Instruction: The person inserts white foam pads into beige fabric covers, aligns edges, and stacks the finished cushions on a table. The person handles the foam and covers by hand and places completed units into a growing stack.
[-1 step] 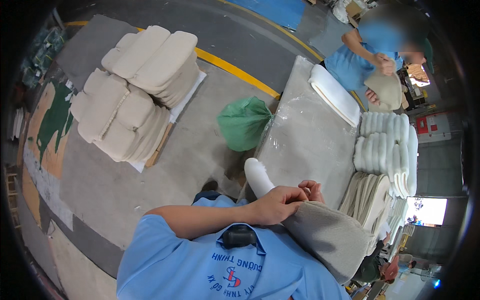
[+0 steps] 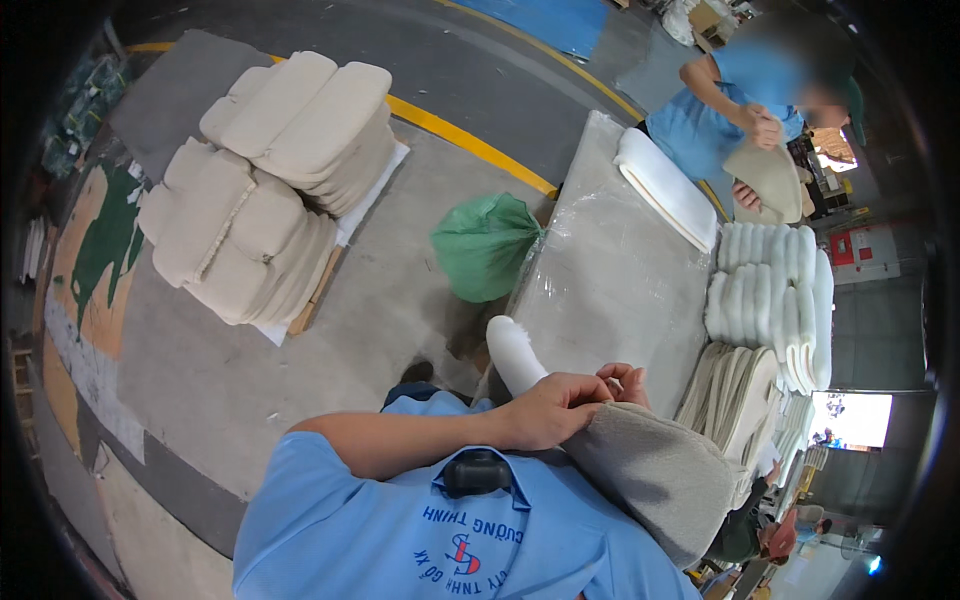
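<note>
Your left hand (image 2: 550,410) pinches the edge of the cushion (image 2: 660,480), which slopes down and right from both hands. Your right hand (image 2: 627,382) curls beside that edge; whether it grips, I cannot tell.

right forearm unseen behind beige cushion (image 2: 660,480)

The left hand (image 2: 548,411) pinches, its bare forearm (image 2: 430,440) outstretched; just beside the left hand, the right hand (image 2: 626,381) hangs half-curled.
</note>
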Demonstrator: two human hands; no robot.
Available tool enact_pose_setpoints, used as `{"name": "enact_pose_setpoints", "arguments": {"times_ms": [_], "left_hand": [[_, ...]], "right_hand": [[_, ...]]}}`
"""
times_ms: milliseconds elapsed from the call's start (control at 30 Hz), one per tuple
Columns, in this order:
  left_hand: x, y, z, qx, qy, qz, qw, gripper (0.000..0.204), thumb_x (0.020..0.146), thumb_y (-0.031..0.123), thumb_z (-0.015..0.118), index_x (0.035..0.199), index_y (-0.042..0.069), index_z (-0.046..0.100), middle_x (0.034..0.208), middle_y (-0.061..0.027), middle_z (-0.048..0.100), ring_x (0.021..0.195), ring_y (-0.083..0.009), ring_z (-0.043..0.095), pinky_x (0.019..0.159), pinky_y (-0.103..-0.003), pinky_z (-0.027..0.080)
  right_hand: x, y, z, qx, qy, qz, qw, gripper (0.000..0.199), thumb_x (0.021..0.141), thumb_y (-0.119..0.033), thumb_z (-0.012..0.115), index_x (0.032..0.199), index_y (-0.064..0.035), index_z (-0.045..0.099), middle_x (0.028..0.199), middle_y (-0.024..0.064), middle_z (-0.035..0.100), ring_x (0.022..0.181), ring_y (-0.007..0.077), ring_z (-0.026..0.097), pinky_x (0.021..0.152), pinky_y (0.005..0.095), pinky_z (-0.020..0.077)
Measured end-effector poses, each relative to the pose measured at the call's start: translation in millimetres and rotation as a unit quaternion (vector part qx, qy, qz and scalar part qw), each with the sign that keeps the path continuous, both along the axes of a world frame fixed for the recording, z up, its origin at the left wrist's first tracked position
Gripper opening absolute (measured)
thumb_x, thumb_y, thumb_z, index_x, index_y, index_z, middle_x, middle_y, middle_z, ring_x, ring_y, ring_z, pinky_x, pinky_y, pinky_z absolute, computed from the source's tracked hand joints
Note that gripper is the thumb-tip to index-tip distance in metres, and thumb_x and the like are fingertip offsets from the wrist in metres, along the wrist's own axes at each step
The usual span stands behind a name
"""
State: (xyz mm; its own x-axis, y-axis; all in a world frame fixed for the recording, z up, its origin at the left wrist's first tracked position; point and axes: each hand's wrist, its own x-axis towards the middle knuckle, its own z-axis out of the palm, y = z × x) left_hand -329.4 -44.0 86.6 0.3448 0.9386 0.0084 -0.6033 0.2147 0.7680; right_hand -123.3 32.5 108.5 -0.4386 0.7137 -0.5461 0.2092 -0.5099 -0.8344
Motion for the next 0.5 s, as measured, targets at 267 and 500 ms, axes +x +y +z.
{"name": "enact_pose_setpoints", "arguments": {"times_ms": [267,500], "left_hand": [[-10,4,-13,0.062,0.196,-0.280,0.938,0.031,0.110,0.027,0.062,0.126,0.001,0.068,0.113,-0.0059,0.070,0.105,-0.0140,0.063,0.096,-0.032,0.051],[-24,-16,-41,0.092,-0.048,-0.287,0.952,0.025,0.109,0.028,0.067,0.112,0.004,0.064,0.128,-0.0064,0.067,0.112,-0.0129,0.058,0.098,-0.034,0.049]], "right_hand": [[32,-6,72,-0.084,-0.097,0.241,0.962,0.090,0.096,-0.088,0.045,0.084,-0.0028,0.070,0.075,0.0000,0.065,0.070,0.0074,0.059,0.061,0.0254,0.0451],[6,-14,94,-0.157,-0.021,0.269,0.950,0.045,0.092,-0.043,0.085,0.087,0.0004,0.073,0.082,0.0012,0.071,0.078,0.0065,0.063,0.067,0.0246,0.0485]]}}
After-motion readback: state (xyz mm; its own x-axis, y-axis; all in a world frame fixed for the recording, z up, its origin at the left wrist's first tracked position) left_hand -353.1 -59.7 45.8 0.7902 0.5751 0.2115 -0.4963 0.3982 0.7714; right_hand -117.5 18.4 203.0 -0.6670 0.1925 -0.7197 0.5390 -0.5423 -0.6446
